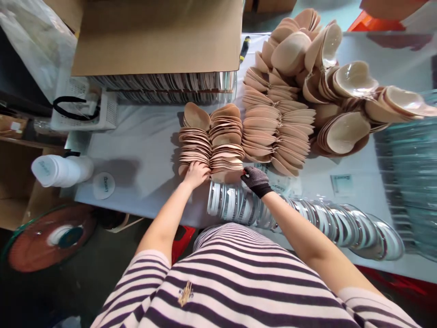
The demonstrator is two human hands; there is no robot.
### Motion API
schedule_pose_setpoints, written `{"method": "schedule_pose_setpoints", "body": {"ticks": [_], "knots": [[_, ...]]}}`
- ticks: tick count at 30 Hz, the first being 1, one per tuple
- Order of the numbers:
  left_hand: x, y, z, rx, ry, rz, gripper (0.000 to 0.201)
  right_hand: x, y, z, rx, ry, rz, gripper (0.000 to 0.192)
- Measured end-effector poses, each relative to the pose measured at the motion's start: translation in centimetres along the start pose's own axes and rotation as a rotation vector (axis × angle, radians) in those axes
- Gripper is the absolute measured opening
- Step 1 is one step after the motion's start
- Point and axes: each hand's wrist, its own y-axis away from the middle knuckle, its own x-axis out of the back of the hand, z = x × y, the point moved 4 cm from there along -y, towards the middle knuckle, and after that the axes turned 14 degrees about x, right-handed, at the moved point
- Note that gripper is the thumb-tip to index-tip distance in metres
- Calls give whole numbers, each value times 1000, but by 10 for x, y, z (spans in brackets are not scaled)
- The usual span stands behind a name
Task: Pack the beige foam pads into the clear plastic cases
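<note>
On the pale-covered table lie beige cups, clear packs and a basket.

"What are you touching?"
"My bare left grip rests on the near end of the beige cups; my gloved right grip meets their right edge."
"And nearby?"
"Clear rounded packs line the worktop before me; a cardboard box stands beyond."

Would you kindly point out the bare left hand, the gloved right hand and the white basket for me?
Bare left hand [197, 175]: head view, back of the hand.
Gloved right hand [256, 178]: head view, back of the glove.
White basket [109, 110]: head view, perforated wall.
</note>
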Motion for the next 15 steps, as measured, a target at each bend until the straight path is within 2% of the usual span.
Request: {"method": "schedule_pose_setpoints", "body": {"ticks": [3, 7, 9, 12, 15], "knots": [[1, -5, -1, -54, -126, 10, 15, 14, 3, -13, 7, 55, -30, 27], [-3, 7, -8, -44, -95, 102, 12, 25, 4, -61, 269, 67, 42, 35], [-8, 13, -13, -16, -105, 90, 9, 20, -4, -85, 326, 28, -9, 35], [-15, 18, -17, 49, -125, 105, 21, 2, -26, -106, 318, 20, -157, 35], [-20, 18, -16, 97, -107, 151, 24, -11, -47, -115, 354, 74, -174, 37]]}}
